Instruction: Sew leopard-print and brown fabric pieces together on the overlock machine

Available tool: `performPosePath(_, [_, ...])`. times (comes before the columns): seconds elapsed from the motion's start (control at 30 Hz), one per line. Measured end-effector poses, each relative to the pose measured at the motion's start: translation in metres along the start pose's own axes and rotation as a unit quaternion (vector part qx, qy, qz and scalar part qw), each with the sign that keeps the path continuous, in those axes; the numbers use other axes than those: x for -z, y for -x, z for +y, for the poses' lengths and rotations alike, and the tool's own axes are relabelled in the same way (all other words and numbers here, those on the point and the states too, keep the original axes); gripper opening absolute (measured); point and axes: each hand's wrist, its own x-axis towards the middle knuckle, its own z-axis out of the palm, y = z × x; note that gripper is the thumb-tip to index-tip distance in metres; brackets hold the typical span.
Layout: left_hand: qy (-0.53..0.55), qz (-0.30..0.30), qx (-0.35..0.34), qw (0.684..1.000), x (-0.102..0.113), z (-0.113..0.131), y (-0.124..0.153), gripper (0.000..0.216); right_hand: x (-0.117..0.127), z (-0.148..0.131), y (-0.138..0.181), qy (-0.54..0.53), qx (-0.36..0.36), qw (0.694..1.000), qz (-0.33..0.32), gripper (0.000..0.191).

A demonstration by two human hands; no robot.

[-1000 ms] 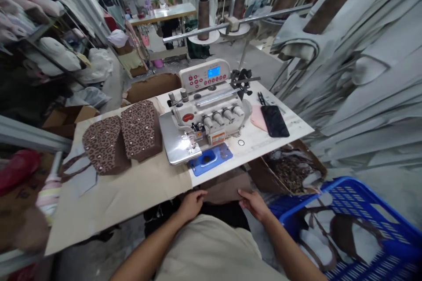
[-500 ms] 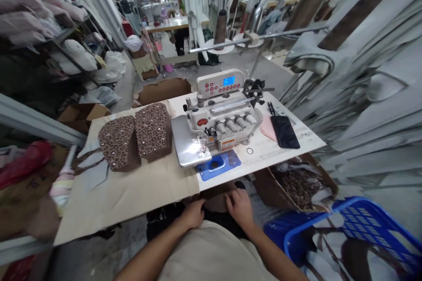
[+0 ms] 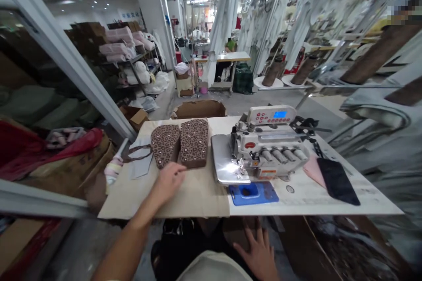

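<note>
My left hand [image 3: 169, 181] stretches out over the table, fingers apart, just short of two stacks of brown leopard-print fabric pieces [image 3: 180, 143]. It holds nothing. My right hand [image 3: 260, 254] is below the table edge, fingers spread flat on a brown fabric piece [image 3: 238, 233] on my lap. A white overlock sewing machine [image 3: 267, 151] stands to the right of the stacks, with a blue plate [image 3: 253, 193] in front of it.
A black phone [image 3: 336, 175] and a pink piece [image 3: 311, 170] lie at the table's right. Grey fabric pieces [image 3: 141, 163] lie left of the stacks. A cardboard box [image 3: 198, 109] stands behind the table, shelves of folded cloth at left, hanging garments at right.
My left hand has left my lap and reached up over the table toward the leopard-print stacks. My right hand has stayed low on the brown piece. The view has tilted up and left.
</note>
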Motion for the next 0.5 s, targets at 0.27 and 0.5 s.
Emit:
performPosePath(0.27, [-0.285,0.048,0.143,0.947,0.036,-0.044,-0.052,0.019,0.052,-0.049,-0.007,-0.258,0.159,0.953,-0.025,0.026])
performPosePath(0.5, [-0.02,-0.031,0.03,0.999,0.031,-0.007,-0.024,0.028,0.095,-0.164,-0.026,-0.308,0.385,0.86,0.131,0.047])
